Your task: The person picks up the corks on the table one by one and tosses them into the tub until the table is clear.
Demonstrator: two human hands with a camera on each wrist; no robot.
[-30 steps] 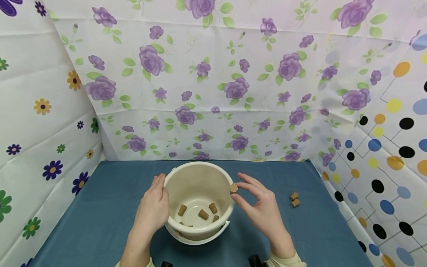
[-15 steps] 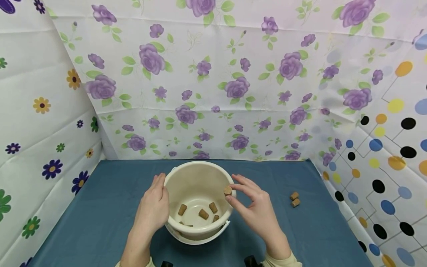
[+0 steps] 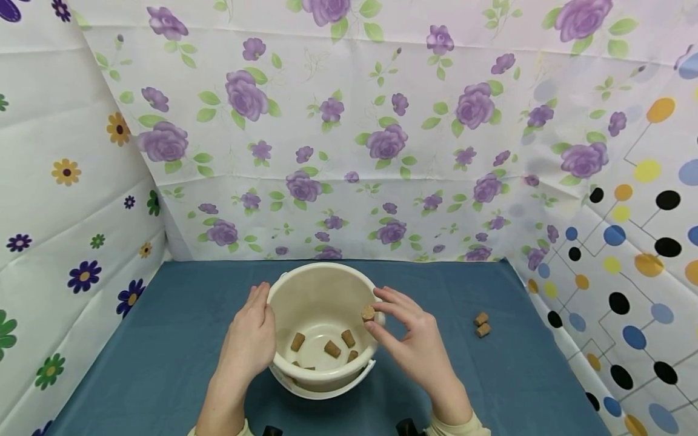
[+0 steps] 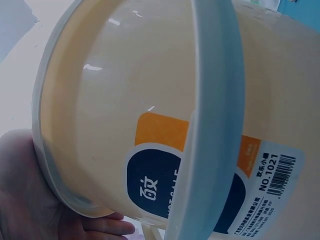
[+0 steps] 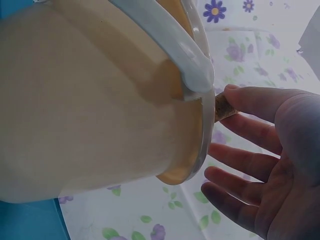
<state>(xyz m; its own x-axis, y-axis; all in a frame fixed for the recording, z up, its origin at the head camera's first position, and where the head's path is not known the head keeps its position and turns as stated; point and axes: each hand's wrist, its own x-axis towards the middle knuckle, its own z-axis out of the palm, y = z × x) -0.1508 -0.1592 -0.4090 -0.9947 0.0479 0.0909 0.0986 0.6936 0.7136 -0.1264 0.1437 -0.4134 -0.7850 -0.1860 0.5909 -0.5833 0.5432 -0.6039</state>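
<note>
A cream plastic bucket stands on the blue cloth, its mouth tilted toward the head camera. Several brown corks lie on its inside bottom. Along the bucket's left rim, my left hand rests with fairly straight fingers against the outer wall. Between thumb and index finger, my right hand pinches a cork at the right rim, over the bucket's mouth in the head view. The right wrist view shows that cork just past the rim, the other fingers spread.
Two more corks lie close together on the blue cloth to the right. A white bucket handle hangs down at the front. Flower-printed sheeting rises behind the table, with patterned sheets at both sides.
My right hand has moved left with the pinched cork, from outside the right rim to over the bucket's mouth. My left hand and the bucket have stayed put.
</note>
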